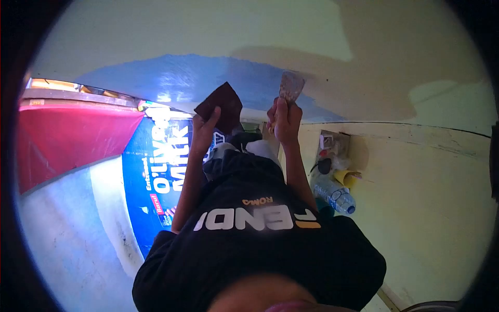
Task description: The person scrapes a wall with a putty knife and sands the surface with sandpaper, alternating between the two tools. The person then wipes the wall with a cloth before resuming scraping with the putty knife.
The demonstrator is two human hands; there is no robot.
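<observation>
My left hand (204,131) grips a dark brown, bent sheet, like sandpaper (224,106), with the thumb on its near face. The sheet is in front of a blue patch (176,75) on the pale wall (291,23). In my right hand (287,118) is a scraper (292,86) with a wide, stained metal blade pointing up, near the right part of the blue patch. Whether the blade touches the wall cannot be told. The scraper's handle is mostly hidden by my fingers.
On the left are a red sheet (78,138) and a blue printed banner (140,174). To the right, a clear plastic bottle (338,197), a yellow cup-like object (345,178) and other small items lie beside a yellowish wall (426,208).
</observation>
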